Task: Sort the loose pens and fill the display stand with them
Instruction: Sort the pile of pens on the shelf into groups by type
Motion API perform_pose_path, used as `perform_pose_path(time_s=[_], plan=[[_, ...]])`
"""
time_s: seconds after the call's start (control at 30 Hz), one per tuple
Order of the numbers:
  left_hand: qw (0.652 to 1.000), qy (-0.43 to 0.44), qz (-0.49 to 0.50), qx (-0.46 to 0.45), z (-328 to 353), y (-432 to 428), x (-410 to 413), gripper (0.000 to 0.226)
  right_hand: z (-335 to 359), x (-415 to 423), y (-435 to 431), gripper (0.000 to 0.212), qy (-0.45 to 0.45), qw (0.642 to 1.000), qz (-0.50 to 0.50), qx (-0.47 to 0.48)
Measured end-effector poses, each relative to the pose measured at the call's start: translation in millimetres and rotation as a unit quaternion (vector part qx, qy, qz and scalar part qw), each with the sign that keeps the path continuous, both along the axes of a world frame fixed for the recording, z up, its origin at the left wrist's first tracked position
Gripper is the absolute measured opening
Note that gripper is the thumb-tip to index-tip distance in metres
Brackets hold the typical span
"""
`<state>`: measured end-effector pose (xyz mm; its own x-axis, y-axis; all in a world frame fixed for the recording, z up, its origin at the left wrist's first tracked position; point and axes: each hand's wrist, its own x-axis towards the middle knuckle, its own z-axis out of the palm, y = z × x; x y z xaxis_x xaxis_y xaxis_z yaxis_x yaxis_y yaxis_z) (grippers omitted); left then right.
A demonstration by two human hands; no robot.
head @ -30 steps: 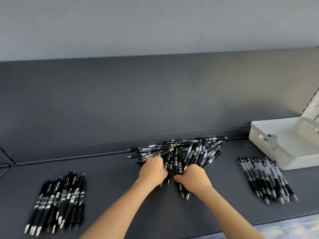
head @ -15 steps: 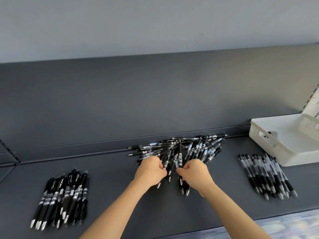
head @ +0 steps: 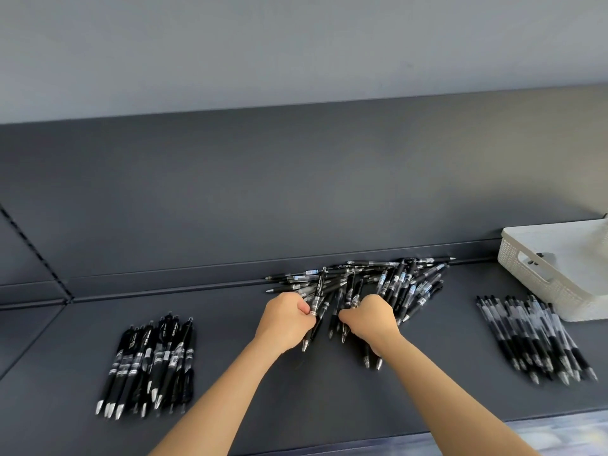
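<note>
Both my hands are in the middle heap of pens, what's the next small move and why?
Probably lift the pen your left hand grips out of the mixed heap and lay it on the left pile: its black, white-printed barrel seems to match those.

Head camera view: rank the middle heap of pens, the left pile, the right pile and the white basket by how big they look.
1. Middle heap: widest spread, even partly covered.
2. White basket, though the frame edge cuts it off, so this is unsure.
3. Left pile and right pile look alike; I won't rank them.
</note>
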<state>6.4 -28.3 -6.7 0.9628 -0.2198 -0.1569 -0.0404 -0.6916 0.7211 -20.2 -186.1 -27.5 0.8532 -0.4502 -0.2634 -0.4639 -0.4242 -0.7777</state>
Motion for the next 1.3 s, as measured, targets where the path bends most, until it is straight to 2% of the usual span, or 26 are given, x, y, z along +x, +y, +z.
perform_pose_path(time_s=[0.17, 0.27, 0.37, 0.6, 0.77, 0.93, 1.17, 1.3], plan=[[0.999, 0.006, 0.016, -0.045, -1, 6, -1, 0.007, 2, -10, 11, 0.045, -0.052, 0.998, -0.001, 0.046], [0.998, 0.002, 0.032, -0.046, 2, 15, -2, 0.012, 7, -16, 26, 0.034, -0.073, 0.993, 0.047, 0.082], [0.998, -0.022, 0.052, -0.025, 6, 35, -4, 0.015, 10, -17, 47, 0.022, -0.069, 0.986, 0.096, 0.118], [0.991, -0.053, 0.126, 0.005, 13, 107, -13, 0.005, 13, -8, 123, 0.02, -0.043, 0.971, 0.172, 0.159], [0.984, -0.055, 0.167, 0.025, 16, 158, -24, 0.007, 13, -4, 180, 0.019, -0.031, 0.963, 0.22, 0.155], [0.976, -0.033, 0.206, 0.062, 16, 207, -31, 0.008, 14, -3, 230, 0.045, -0.026, 0.957, 0.26, 0.126], [0.971, -0.009, 0.23, 0.059, 12, 247, -26, 0.014, 18, 8, 270, 0.043, 0.004, 0.954, 0.295, 0.058], [0.973, 0.004, 0.22, 0.074, 2, 254, -21, 0.006, 20, 14, 274, 0.04, 0.016, 0.945, 0.328, 0.002]])
